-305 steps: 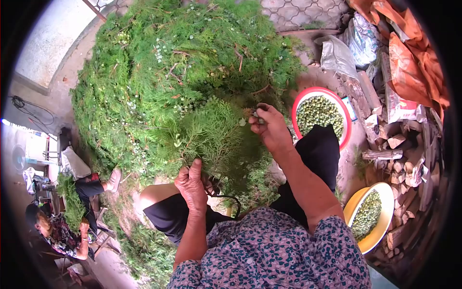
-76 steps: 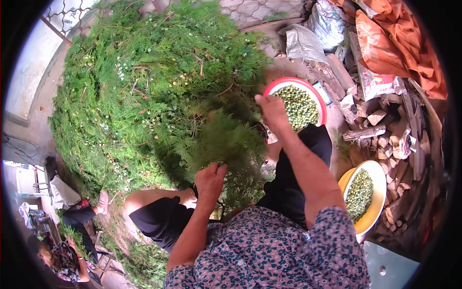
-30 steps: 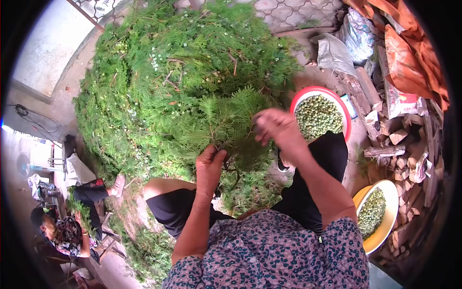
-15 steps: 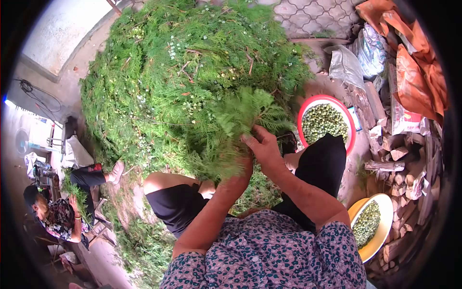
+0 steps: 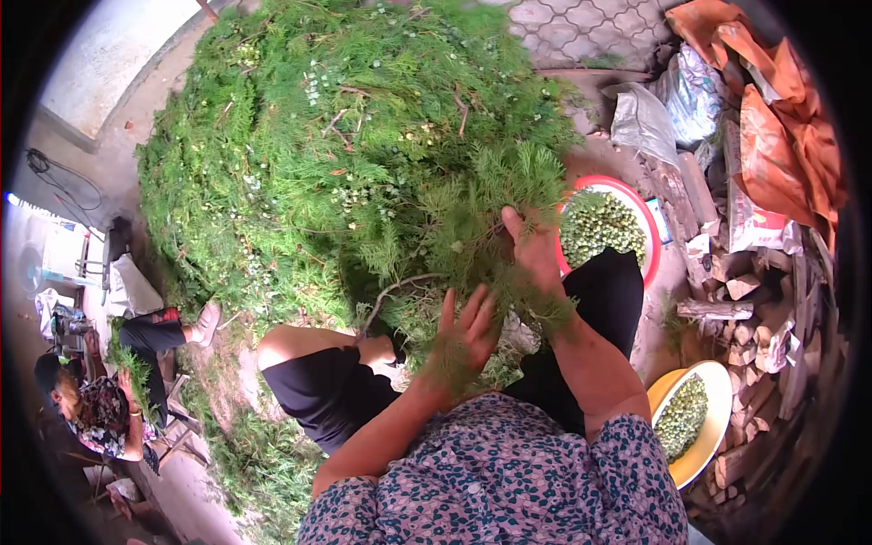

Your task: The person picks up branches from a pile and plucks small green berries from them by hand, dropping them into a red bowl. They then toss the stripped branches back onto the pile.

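Note:
A leafy green branch (image 5: pixel 463 232) with a bare curved stem lies across my lap, between and over my hands. My left hand (image 5: pixel 468 336) is below it, fingers spread, with thin sprigs over the wrist. My right hand (image 5: pixel 536 250) is at the branch's right side, thumb raised and apart; foliage hides some of its fingers. Beyond them rises a big heap of green branches (image 5: pixel 291 163) with small pale berries. Right of my right hand stands a red-rimmed basin (image 5: pixel 652 238) of green berries.
A yellow basin (image 5: pixel 719 400) of berries stands at lower right, beside stacked firewood (image 5: pixel 745 363). Sacks (image 5: pixel 643 123) and an orange tarp (image 5: pixel 772 136) lie at upper right. At far left a seated person (image 5: pixel 100 409) holds greenery. Loose sprigs (image 5: pixel 263 463) lie on the floor.
My hands have moved apart, the left one opening and the right one shifting right. The branch is now spread wider, its bare stem showing. The view has shifted slightly.

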### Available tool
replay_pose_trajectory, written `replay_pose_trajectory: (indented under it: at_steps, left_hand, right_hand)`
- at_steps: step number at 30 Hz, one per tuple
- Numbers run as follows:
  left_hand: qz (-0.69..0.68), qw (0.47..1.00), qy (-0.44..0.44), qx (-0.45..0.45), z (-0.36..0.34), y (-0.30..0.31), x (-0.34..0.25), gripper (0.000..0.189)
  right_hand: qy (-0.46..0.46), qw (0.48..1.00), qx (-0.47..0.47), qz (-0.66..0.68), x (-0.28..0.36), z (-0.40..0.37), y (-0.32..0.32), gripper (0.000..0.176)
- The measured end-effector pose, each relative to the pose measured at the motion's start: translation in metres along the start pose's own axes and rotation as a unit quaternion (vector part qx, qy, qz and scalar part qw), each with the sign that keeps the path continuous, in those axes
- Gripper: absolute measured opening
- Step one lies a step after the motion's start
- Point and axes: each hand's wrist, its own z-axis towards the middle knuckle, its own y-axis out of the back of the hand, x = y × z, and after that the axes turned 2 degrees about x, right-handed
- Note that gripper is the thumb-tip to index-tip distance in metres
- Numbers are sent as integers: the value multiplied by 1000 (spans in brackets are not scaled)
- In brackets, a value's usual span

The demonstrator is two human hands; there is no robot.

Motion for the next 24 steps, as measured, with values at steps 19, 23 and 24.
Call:
replay_pose_trajectory:
  at_steps: [19,23,24]
  left_hand:
    - [-163,952,199,-166,48,31,54,26]
    - [-137,964,205,-98,49,25,52,26]
    - [-128,966,206,-90,48,23,52,24]
  right_hand:
    - [-38,996,11,75,32,-10,-5,25]
    - [-40,995,19,89,39,-16,-11,22]
    - [-37,997,29,54,36,-16,-8,21]
